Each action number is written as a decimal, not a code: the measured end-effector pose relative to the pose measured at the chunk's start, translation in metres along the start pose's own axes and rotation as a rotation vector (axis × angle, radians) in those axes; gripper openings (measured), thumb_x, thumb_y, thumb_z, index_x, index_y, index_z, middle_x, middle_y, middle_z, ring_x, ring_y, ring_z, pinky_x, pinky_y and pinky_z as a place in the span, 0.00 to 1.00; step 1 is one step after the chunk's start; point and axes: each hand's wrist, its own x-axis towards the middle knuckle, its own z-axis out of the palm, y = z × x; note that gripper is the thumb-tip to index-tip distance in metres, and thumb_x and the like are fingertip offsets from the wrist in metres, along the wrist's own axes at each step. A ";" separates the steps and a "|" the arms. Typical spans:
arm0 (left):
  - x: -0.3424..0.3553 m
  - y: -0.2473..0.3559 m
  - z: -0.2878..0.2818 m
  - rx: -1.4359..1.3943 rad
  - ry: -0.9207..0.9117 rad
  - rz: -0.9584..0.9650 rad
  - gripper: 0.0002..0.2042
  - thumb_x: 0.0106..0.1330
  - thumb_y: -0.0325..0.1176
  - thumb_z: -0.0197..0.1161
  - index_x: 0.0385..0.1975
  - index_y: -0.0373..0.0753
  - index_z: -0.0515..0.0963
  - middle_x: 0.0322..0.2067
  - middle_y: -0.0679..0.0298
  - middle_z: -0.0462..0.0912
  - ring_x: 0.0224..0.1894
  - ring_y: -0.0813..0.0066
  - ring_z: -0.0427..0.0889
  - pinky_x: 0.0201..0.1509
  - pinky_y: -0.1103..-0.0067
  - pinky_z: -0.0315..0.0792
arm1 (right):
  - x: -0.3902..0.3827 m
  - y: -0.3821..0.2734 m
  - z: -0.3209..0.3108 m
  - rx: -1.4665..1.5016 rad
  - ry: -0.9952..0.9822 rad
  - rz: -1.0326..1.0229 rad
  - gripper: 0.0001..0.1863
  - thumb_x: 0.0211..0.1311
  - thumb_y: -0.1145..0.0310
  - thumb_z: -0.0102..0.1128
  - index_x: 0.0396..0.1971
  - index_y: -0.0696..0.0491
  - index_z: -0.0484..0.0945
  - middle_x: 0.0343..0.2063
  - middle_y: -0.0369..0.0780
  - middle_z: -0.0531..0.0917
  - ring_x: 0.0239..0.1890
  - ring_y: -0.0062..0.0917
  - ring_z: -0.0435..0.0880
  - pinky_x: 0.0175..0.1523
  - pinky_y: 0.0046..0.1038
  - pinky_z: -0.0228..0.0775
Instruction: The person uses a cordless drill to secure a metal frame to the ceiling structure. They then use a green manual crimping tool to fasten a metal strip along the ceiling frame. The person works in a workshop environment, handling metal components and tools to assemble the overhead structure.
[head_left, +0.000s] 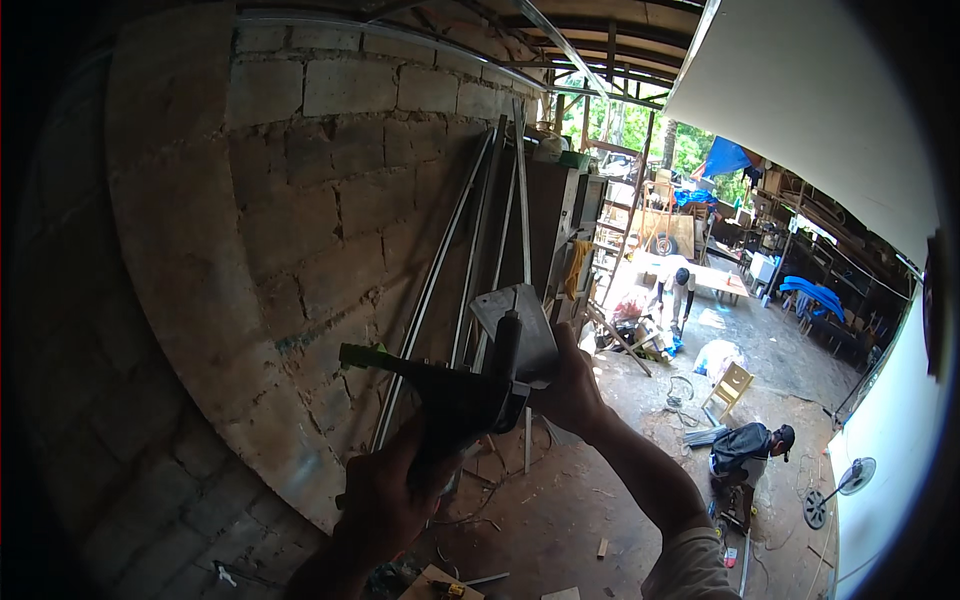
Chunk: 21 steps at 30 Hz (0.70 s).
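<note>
Two hands work overhead: the left hand (385,500) is wrapped around a dark tool (455,395) by the block wall (300,200); the right hand (572,385) clasps a grey plate (520,320), held at the tool's tip, not yet fixed.

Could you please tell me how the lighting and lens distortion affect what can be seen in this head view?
In the head view, the left hand, right hand and the dark tool they hold are backlit and dim; daylight overexposes the yard near the bending person; the block wall bows from fisheye distortion, and the corners vignette to black.
</note>
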 end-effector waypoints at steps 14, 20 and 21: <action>0.003 -0.019 0.019 0.023 0.014 0.063 0.27 0.67 0.32 0.63 0.65 0.35 0.65 0.27 0.58 0.85 0.27 0.70 0.87 0.30 0.76 0.78 | -0.007 0.016 -0.005 -0.017 0.010 -0.005 0.30 0.44 0.70 0.74 0.46 0.55 0.64 0.26 0.46 0.82 0.32 0.42 0.86 0.34 0.37 0.75; 0.001 -0.021 0.020 -0.030 -0.030 -0.019 0.28 0.67 0.32 0.64 0.65 0.35 0.65 0.25 0.58 0.84 0.27 0.69 0.87 0.30 0.75 0.78 | -0.009 0.022 -0.003 -0.034 0.006 -0.019 0.30 0.44 0.70 0.73 0.45 0.55 0.64 0.25 0.47 0.82 0.30 0.43 0.85 0.34 0.37 0.74; 0.001 -0.020 0.020 -0.043 -0.030 -0.026 0.27 0.67 0.32 0.64 0.65 0.35 0.65 0.26 0.58 0.84 0.27 0.69 0.87 0.30 0.76 0.78 | -0.010 0.024 -0.003 -0.041 0.005 -0.011 0.30 0.44 0.70 0.73 0.44 0.55 0.64 0.25 0.47 0.82 0.30 0.43 0.85 0.34 0.37 0.74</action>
